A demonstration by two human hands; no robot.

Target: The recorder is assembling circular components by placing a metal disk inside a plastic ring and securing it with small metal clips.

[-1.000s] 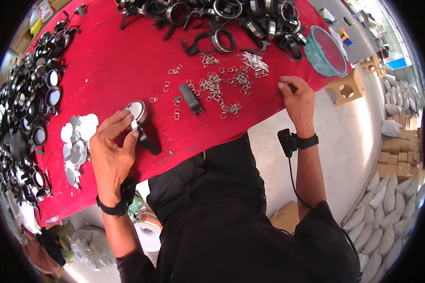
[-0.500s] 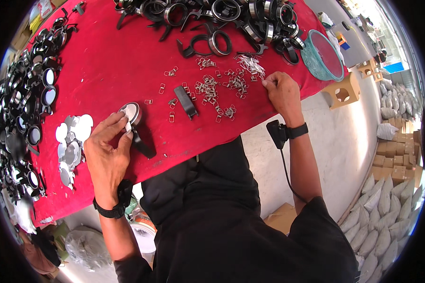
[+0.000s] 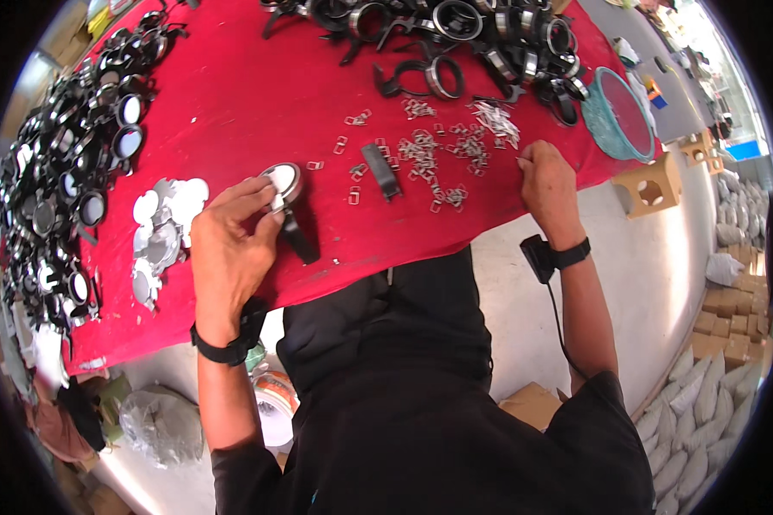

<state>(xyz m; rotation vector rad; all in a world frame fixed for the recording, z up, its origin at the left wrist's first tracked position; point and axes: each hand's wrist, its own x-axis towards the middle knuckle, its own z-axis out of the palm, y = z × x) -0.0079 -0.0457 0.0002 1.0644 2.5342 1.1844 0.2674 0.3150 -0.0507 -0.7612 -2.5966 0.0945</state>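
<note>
My left hand grips a round black-and-silver ring part with a white disc in its face. Its black handle points down toward the table's near edge. At the right, my right hand has its thumb and fingertips closed together; whether a small piece is between them I cannot make out. Close beside those fingertips lies a heap of thin white-and-silver pins. Between the hands are a pile of small metal wire clips and a black curved plastic piece.
Silver-white discs lie left of my left hand. Many black ring parts crowd the left side of the red-covered table; more ring parts fill the far side. A teal basket stands at the right edge, near a cardboard piece.
The whole view has shifted, so the table and both hands appear farther right. My left hand still grips the ring part; my right hand has drawn slightly back from the pins.
</note>
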